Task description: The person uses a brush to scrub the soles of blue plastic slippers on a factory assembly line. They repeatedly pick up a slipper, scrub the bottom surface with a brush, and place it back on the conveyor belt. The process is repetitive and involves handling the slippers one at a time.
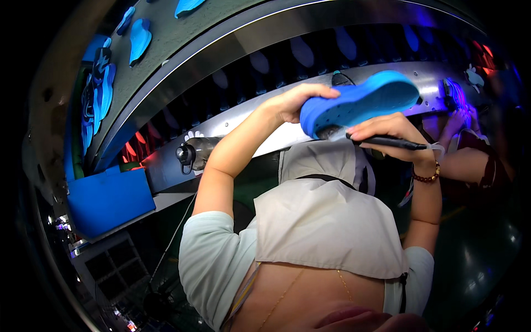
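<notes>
A bright blue shoe sole [368, 99], with a raised rim and small holes in its inner face, is held up before me at a tilt. My left hand [298, 102] grips its near left end, thumb and fingers on the edge. In my right hand [395, 133] lies a black-handled brush [390, 142] with a pale tube at its rear end. The brush's tip [332, 133] is at the lower left edge of the sole; whether the bristles touch it is hard to tell. A beaded bracelet circles my right wrist.
Beyond a curved metal rail [243, 119] stand rows of dark sole-shaped pieces. Several blue soles [140, 41] lie on the belt [182, 41] at upper left. A dark bottle [199, 152] stands near my left forearm, a blue box [110, 199] at left. Another person's hand [456, 120] is at right.
</notes>
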A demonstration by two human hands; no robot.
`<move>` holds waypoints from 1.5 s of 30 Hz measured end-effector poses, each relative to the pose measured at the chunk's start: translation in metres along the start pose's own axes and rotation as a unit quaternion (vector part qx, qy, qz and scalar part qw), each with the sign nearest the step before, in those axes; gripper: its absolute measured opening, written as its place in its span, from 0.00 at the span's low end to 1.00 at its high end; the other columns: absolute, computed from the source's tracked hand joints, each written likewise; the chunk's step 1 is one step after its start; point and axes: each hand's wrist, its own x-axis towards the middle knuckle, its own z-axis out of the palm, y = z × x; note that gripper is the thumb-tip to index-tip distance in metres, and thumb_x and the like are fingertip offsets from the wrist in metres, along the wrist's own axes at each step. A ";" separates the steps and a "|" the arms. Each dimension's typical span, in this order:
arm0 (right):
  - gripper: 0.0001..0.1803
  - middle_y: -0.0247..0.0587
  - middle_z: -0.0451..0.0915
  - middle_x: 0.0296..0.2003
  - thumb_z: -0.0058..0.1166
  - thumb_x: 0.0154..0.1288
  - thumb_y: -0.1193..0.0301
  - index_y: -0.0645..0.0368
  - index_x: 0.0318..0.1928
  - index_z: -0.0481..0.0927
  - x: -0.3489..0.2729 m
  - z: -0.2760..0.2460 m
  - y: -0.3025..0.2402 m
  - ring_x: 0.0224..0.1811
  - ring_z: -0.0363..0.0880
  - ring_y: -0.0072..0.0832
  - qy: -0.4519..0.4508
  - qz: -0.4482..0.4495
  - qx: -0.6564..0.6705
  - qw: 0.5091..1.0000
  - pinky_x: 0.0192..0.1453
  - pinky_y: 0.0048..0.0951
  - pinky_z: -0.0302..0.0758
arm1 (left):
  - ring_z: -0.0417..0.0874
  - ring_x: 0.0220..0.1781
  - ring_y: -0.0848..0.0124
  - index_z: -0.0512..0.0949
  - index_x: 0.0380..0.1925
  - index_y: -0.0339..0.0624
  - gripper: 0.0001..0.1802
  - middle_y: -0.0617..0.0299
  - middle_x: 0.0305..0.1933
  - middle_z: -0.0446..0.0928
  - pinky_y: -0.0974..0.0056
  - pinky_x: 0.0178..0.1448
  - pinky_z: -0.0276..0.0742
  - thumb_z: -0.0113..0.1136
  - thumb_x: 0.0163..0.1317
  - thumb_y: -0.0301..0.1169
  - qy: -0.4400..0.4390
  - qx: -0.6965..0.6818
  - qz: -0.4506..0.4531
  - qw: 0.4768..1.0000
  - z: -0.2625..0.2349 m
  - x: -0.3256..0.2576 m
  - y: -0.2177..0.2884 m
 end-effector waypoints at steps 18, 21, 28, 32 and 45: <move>0.11 0.46 0.79 0.37 0.56 0.48 0.81 0.63 0.36 0.78 -0.011 -0.017 0.007 0.41 0.78 0.33 0.046 0.033 -0.009 0.998 0.47 0.28 0.73 | 0.76 0.44 0.59 0.66 0.50 0.31 0.34 0.43 0.47 0.71 0.58 0.48 0.73 0.51 0.49 0.46 0.002 -0.060 0.069 0.996 -0.044 -0.018 -0.011; 0.11 0.45 0.79 0.38 0.57 0.47 0.81 0.63 0.36 0.79 -0.013 -0.022 -0.004 0.39 0.78 0.31 0.045 0.035 -0.019 0.998 0.44 0.26 0.74 | 0.77 0.40 0.59 0.69 0.48 0.31 0.32 0.44 0.44 0.73 0.59 0.46 0.74 0.52 0.47 0.46 0.040 -0.099 0.083 0.991 -0.053 -0.028 -0.008; 0.11 0.44 0.79 0.38 0.57 0.47 0.82 0.63 0.36 0.79 -0.010 -0.013 0.018 0.37 0.79 0.27 0.136 0.007 -0.007 0.991 0.40 0.23 0.75 | 0.77 0.41 0.61 0.70 0.45 0.27 0.28 0.45 0.42 0.74 0.63 0.49 0.72 0.50 0.48 0.40 0.015 -0.094 0.165 0.982 -0.059 -0.040 0.003; 0.12 0.49 0.79 0.35 0.57 0.45 0.84 0.68 0.35 0.78 -0.004 -0.010 -0.013 0.40 0.78 0.34 0.131 -0.058 0.050 0.988 0.47 0.28 0.73 | 0.71 0.52 0.54 0.66 0.52 0.37 0.43 0.48 0.53 0.68 0.52 0.58 0.64 0.32 0.54 0.65 -0.062 -0.224 0.203 0.951 -0.086 -0.030 -0.003; 0.08 0.43 0.78 0.28 0.57 0.41 0.78 0.62 0.27 0.77 0.037 0.030 0.016 0.31 0.78 0.35 0.249 -0.121 -0.252 0.927 0.35 0.27 0.73 | 0.70 0.52 0.58 0.60 0.54 0.39 0.44 0.49 0.51 0.68 0.53 0.57 0.66 0.21 0.54 0.66 0.025 -0.253 0.368 0.894 -0.013 0.031 -0.028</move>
